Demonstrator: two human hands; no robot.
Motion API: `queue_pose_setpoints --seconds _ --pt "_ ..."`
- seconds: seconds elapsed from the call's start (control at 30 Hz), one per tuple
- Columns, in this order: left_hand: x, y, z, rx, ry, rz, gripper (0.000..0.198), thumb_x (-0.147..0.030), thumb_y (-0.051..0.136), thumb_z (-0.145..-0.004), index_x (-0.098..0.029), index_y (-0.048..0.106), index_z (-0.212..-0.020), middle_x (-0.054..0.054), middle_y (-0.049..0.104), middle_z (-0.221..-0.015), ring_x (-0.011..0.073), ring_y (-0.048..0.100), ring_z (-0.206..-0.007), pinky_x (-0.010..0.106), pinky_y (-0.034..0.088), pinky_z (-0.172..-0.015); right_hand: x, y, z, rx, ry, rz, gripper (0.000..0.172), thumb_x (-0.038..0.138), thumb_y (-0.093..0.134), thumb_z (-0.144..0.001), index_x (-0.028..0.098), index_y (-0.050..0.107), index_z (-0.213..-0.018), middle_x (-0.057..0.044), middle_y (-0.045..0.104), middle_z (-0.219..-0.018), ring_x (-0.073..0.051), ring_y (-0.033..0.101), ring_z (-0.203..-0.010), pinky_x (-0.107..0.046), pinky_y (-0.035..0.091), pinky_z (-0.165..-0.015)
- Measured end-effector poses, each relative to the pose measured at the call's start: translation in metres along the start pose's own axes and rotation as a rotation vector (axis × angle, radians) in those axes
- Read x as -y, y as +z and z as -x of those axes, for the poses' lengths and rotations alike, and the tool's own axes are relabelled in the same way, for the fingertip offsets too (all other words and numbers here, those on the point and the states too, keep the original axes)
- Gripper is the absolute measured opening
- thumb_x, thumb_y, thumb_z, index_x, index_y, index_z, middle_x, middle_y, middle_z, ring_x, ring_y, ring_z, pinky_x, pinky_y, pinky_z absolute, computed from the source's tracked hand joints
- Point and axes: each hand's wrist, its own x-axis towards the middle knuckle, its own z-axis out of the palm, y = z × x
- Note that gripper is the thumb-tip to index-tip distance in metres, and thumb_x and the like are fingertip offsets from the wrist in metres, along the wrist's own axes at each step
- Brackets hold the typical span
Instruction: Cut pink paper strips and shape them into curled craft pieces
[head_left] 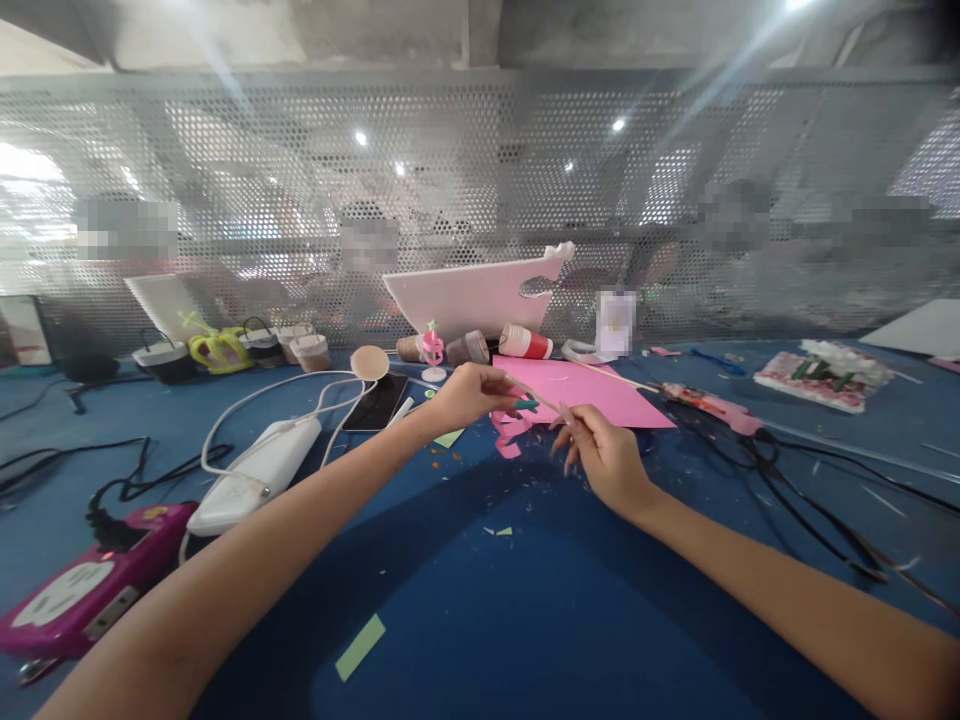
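My left hand point(472, 393) is closed in a pinch on a thin wooden stick point(541, 399) that has a small teal wrap point(526, 404) near my fingertips. My right hand point(600, 450) is closed too, its fingers gripping the lower end of the same stick. Both hands hover above the blue table point(525, 600), just in front of a sheet of pink paper point(585, 390). Curled pink paper strips point(511, 432) lie beneath my hands.
A white power bank with cables point(259, 470) and a pink device point(82, 590) lie at left. A phone point(379, 402), paper cups point(525, 342), a white foam shape point(480, 295), a pink glue gun point(709, 405) with black cords and green paper scraps point(360, 647) surround me. A mesh screen point(480, 180) stands behind.
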Motion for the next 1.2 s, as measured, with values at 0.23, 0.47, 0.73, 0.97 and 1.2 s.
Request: queue_pose_setpoints --seconds 0.23,0.47,0.73,0.97,1.2 --pt "-0.001 -0.003 -0.001 -0.058 0.064 -0.108 0.016 -0.022 0.067 -0.076 -0.009 0.073 -0.084 0.01 0.073 -0.075 0.0169 0.069 -0.069 0.029 0.055 -0.067 0.006 0.0 -0.001 0.089 -0.065 0.098 0.026 0.041 0.034 -0.098 0.02 0.05 -0.099 -0.007 0.073 -0.083 -0.017 0.068 -0.06 -0.026 0.05 -0.057" --pt "-0.014 -0.007 0.002 -0.047 0.071 -0.223 0.028 -0.01 0.065 -0.068 -0.003 0.074 -0.093 0.009 0.071 -0.07 0.0106 0.055 -0.057 0.022 0.041 -0.051 0.005 0.0 -0.001 0.074 -0.131 0.173 0.021 0.031 0.044 -0.094 0.019 0.062 -0.093 -0.005 0.073 -0.074 -0.018 0.068 -0.062 -0.028 0.05 -0.061" --pt "-0.024 -0.005 0.006 -0.033 0.038 -0.218 0.025 -0.007 0.06 -0.068 -0.003 0.075 -0.087 0.0 0.055 -0.051 0.0051 0.035 -0.047 0.022 0.028 -0.045 0.007 0.001 -0.001 0.026 -0.15 0.155 0.021 0.026 0.047 -0.093 0.017 0.065 -0.087 -0.002 0.068 -0.063 -0.014 0.062 -0.049 -0.025 0.046 -0.052" --pt "-0.022 -0.009 0.004 0.064 0.04 -0.168 0.029 -0.005 0.061 -0.068 -0.01 0.076 -0.091 0.001 0.063 -0.059 0.0065 0.049 -0.052 0.021 0.038 -0.051 0.007 0.001 0.0 0.028 -0.049 0.069 0.022 0.03 0.049 -0.092 0.017 0.064 -0.084 -0.001 0.066 -0.06 -0.013 0.061 -0.045 -0.024 0.045 -0.049" --pt "-0.024 -0.011 0.006 0.067 0.04 -0.267 0.024 -0.01 0.063 -0.071 -0.008 0.076 -0.091 0.007 0.067 -0.06 0.0103 0.058 -0.055 0.022 0.044 -0.053 0.006 0.004 0.0 0.004 0.008 0.05 0.026 0.038 0.052 -0.09 0.018 0.062 -0.077 -0.004 0.071 -0.065 -0.015 0.064 -0.049 -0.024 0.047 -0.05"
